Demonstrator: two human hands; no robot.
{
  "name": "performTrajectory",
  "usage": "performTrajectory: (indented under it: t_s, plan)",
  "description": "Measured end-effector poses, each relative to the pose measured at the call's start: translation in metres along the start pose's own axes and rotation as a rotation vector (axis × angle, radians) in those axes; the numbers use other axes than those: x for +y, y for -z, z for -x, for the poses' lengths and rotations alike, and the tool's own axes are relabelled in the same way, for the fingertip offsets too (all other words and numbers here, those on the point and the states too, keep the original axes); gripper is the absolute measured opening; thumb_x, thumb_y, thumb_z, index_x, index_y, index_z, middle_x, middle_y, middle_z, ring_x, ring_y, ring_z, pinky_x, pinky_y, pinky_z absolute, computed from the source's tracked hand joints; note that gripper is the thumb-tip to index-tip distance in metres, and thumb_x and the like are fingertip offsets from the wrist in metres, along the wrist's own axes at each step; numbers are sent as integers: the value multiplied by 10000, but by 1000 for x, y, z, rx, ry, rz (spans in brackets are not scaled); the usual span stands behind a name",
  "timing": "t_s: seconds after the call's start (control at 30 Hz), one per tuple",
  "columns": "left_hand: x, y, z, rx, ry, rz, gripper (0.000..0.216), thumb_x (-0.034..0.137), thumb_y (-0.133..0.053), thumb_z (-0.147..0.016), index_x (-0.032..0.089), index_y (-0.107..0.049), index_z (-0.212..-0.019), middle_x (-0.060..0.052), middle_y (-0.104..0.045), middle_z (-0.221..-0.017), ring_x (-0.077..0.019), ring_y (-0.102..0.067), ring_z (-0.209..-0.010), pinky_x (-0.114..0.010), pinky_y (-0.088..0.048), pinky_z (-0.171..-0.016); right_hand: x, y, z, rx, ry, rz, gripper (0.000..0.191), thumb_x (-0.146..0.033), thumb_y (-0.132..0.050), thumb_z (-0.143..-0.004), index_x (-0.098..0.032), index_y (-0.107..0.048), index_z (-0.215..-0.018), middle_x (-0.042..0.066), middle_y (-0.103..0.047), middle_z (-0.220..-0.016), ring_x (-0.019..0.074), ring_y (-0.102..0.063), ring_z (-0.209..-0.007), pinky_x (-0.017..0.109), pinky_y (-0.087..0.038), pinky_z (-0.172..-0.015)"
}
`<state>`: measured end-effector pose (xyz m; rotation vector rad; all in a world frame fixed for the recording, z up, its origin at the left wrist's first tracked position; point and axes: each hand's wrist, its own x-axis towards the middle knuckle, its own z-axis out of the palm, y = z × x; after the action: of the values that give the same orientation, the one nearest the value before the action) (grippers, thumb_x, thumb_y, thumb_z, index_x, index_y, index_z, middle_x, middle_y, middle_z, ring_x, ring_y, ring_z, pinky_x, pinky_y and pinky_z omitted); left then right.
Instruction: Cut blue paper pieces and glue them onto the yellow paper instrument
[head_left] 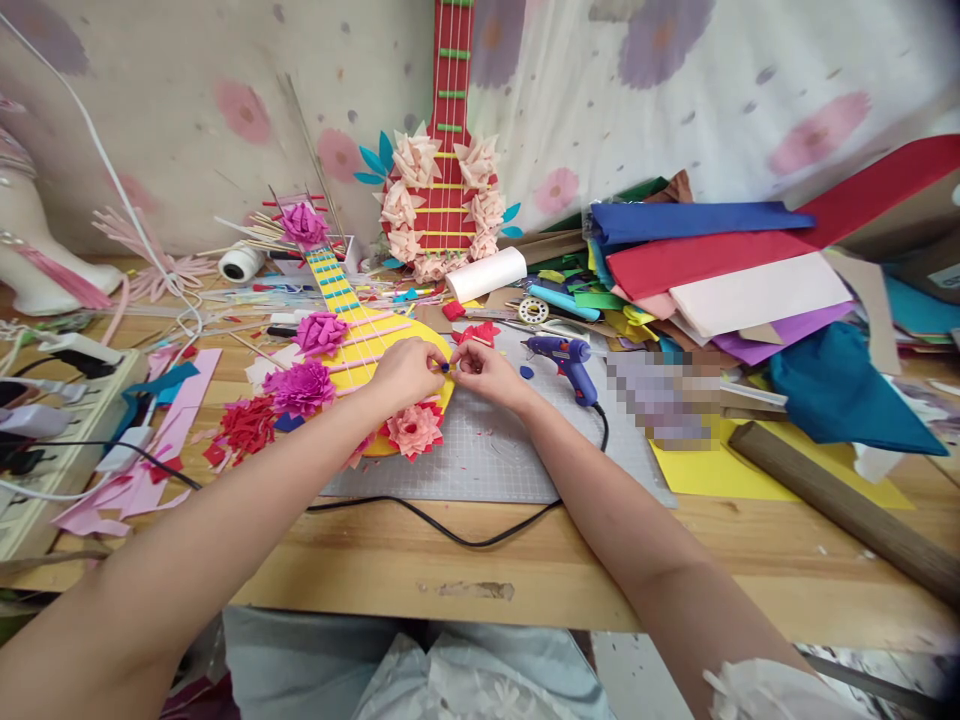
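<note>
My left hand (411,372) and my right hand (486,374) meet over the right edge of a yellow paper lute (354,345). Both are closed in a pinch around a small dark blue paper piece (445,367), mostly hidden by the fingertips. The lute lies on a grey cutting mat (495,460), with strings and pink bars across its body. Magenta flowers (321,333) run along its left side, and a coral paper flower (415,430) sits at its lower right. A red paper flower (480,335) lies just beyond my right hand.
To the right, a blue hot glue gun (566,362) rests on the mat, its black cord (472,543) looping toward me. A red lute (450,130) stands at the back. Folded coloured paper (720,250) is piled right; a power strip (82,420) lies left.
</note>
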<state>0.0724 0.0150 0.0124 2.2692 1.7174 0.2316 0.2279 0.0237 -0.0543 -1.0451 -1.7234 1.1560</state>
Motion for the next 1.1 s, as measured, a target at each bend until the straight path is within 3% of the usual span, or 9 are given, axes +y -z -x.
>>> performTrajectory:
  t_s: [0.4, 0.6, 1.1]
  plan:
    - [0, -3, -2, 19, -42, -60, 285, 230, -547, -677, 196, -715, -906, -64, -655, -919, -217, -592, -899, -297, -450, -825, 6, -1, -1, -3, -9, 3, 167, -272, -557, -628, -176, -546, -764, -68, -407, -566, 87, -372, -528, 240, -287, -530]
    - [-1, -4, -6, 50, -140, -74, 292, 259, -558, -664, 193, -685, -919, -67, -644, -881, -231, -579, -901, -322, -441, -824, 8, 8, -1, 79, -3, -32, 200, -233, -522, -602, -180, -532, -795, -69, -414, -582, 88, -385, -544, 237, -297, -540]
    - [7, -11, -9, 96, -82, -119, 148, 256, -529, -667, 192, -632, -751, -69, -634, -818, -240, -581, -863, -343, -435, -777, 12, 10, -1, 103, 2, -17, 197, -277, -536, -630, -176, -527, -799, -69, -421, -583, 85, -392, -543, 239, -314, -546]
